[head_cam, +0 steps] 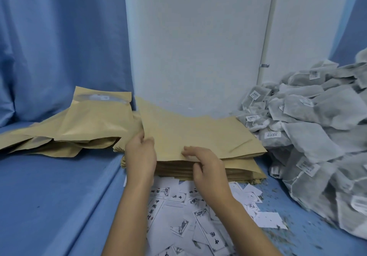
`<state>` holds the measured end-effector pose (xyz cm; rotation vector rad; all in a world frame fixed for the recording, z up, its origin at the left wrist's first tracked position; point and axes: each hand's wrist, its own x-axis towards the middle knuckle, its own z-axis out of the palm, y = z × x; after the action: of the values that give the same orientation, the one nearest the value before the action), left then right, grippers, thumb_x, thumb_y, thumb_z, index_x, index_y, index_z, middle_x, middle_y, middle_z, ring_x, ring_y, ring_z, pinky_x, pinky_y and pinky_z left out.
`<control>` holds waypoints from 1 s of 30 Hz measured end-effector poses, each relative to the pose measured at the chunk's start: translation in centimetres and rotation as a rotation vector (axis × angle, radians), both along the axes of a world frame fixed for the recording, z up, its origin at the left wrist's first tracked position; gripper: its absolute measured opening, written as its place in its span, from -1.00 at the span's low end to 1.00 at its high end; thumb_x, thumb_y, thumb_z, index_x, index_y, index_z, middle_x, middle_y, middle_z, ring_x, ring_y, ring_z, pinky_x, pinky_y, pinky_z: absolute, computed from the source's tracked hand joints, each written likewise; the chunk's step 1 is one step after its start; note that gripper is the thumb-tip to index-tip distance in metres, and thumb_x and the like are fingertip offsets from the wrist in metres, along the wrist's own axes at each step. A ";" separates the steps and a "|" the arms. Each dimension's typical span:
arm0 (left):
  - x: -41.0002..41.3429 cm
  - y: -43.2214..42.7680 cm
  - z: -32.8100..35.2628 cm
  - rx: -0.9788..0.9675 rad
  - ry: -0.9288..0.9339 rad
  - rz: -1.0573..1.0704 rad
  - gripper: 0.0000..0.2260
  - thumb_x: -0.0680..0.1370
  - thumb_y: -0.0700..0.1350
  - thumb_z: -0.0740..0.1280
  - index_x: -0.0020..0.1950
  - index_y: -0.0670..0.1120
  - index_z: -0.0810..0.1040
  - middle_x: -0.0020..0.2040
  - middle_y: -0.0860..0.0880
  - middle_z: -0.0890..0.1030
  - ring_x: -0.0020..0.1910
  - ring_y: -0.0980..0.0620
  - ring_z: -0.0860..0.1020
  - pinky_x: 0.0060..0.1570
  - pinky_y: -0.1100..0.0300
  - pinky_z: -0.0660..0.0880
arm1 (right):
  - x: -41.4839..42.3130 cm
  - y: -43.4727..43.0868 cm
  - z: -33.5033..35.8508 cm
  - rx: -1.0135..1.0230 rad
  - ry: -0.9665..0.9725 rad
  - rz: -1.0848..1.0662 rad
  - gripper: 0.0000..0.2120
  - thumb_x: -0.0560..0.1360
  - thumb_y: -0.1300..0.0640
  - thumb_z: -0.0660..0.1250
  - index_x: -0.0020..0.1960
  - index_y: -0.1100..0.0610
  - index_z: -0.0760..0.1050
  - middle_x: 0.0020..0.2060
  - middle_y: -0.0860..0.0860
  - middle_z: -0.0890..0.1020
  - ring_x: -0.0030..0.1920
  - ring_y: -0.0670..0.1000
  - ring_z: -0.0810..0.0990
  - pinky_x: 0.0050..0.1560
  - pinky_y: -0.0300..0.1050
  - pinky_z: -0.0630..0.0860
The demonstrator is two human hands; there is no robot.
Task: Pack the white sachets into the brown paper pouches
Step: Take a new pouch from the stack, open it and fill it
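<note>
A stack of flat brown paper pouches [208, 136] lies in the middle on the blue cloth. My left hand [141, 152] pinches the left edge of the top pouch between thumb and fingers. At the near edge of that same pouch, my right hand [204, 162] rests its fingertips, fingers spread. A big heap of white sachets [317, 128] with small printed tags fills the right side. Several filled brown pouches [95, 124] lie piled to the left, the top one showing a clear window.
Small printed white paper slips [190, 216] are scattered on the blue cloth [59, 196] below my forearms. Fine loose crumbs dot the cloth near the sachet heap. A white wall panel [198, 47] and a blue curtain [59, 47] stand behind.
</note>
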<state>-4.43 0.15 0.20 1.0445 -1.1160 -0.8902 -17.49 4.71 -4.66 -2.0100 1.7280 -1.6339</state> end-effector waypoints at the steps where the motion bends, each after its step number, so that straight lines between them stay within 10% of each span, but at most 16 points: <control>1: -0.1 0.1 0.0 -0.079 0.013 0.035 -0.70 0.57 -0.31 0.14 -0.03 0.00 0.60 -0.05 0.01 0.65 -0.10 0.03 0.56 -0.04 0.16 0.49 | 0.0 0.0 0.0 0.004 -0.055 -0.020 -0.53 0.41 0.50 0.14 0.15 0.13 0.59 0.07 -0.17 0.58 0.13 -0.20 0.50 0.18 -0.53 0.27; 6: -1.8 1.4 0.5 -0.458 -0.085 -0.103 -0.53 0.61 -0.35 0.11 0.29 0.20 0.41 0.31 0.24 0.44 0.28 0.43 0.35 0.25 0.54 0.23 | 1.0 0.1 0.1 0.088 -0.376 0.002 -0.55 0.47 0.43 0.13 0.12 -0.03 0.52 0.09 -0.17 0.60 0.03 -0.32 0.51 -0.02 -0.49 0.37; 10: -2.4 1.7 0.0 -0.612 -0.668 -0.209 -0.38 0.47 -0.46 0.10 0.37 0.11 0.42 0.39 0.20 0.38 0.36 0.36 0.28 0.27 0.56 0.13 | 1.5 -0.3 0.4 0.103 -0.626 0.110 -0.63 0.50 0.33 0.17 0.22 0.05 0.51 0.11 -0.13 0.60 0.09 -0.31 0.53 0.14 -0.36 0.44; 13: -3.0 1.9 -0.5 -0.468 -0.943 -0.261 -0.50 0.51 -0.32 0.15 0.35 0.12 0.47 0.37 0.18 0.44 0.35 0.24 0.35 0.23 0.42 0.24 | 1.5 -0.6 1.0 0.085 -1.032 0.208 -0.95 0.49 0.22 0.23 -0.08 0.15 0.46 -0.21 -0.07 0.61 -0.17 -0.15 0.59 -0.08 -0.20 0.50; 20: -3.9 2.0 -1.0 -0.221 -1.019 -0.408 -0.71 0.63 -0.07 0.15 0.30 0.09 0.52 0.23 0.06 0.59 0.21 0.05 0.51 0.18 0.11 0.44 | 1.3 -1.0 0.9 0.038 -1.637 0.307 -0.76 0.55 0.32 0.09 -0.27 0.16 0.34 -0.47 0.00 0.42 -0.50 -0.14 0.48 -0.45 -0.32 0.47; 30: -3.9 1.4 -1.4 -0.101 -0.768 -0.433 -0.64 0.62 -0.21 0.14 0.41 0.03 0.39 0.29 0.06 0.53 0.28 0.13 0.45 0.21 0.32 0.31 | 1.2 -1.0 1.1 0.067 -1.603 0.351 -0.74 0.50 0.39 0.09 -0.33 0.18 0.32 -0.44 0.05 0.47 -0.36 -0.03 0.54 -0.31 -0.25 0.58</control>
<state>-8.37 1.51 -1.18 1.1086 -2.0667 -0.7598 -16.32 3.72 -3.54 -0.3651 0.6821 -1.9286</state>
